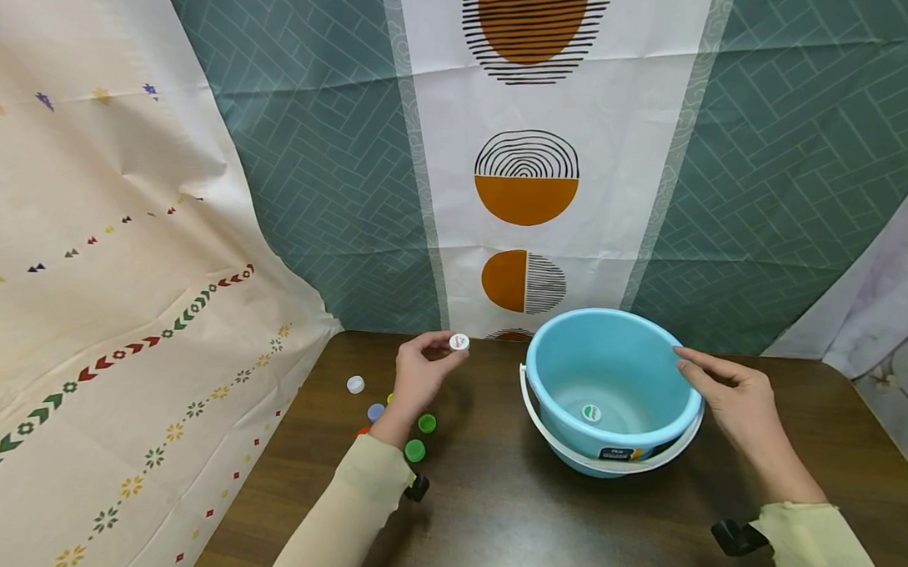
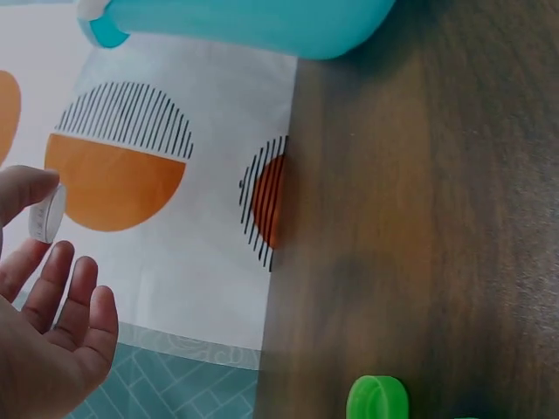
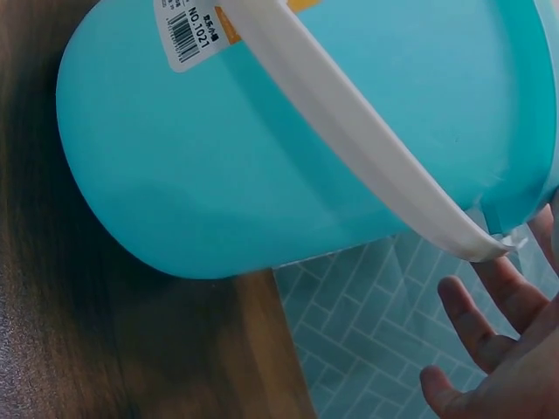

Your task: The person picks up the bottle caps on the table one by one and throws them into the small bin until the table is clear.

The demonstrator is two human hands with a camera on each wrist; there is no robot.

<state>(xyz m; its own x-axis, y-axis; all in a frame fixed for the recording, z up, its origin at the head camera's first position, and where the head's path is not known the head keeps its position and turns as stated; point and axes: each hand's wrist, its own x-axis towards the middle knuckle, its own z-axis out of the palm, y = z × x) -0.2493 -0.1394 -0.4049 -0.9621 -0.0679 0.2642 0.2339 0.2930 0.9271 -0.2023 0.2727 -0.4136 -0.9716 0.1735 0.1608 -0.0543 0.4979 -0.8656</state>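
Two hands worked: your left hand (image 1: 421, 372) pinched a white cap (image 1: 459, 342) left of the blue bucket (image 1: 609, 356); your right hand (image 1: 743, 402) pinched the bucket's rim, its thumb unseen in the right-wrist view. Your left arm (image 1: 356, 497) partly hid an orange-red cap (image 1: 363, 430).

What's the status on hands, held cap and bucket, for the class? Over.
Left hand pinching white cap, apart from bucket. Right hand on bucket's rim. Handle hangs down outside, not across the top.
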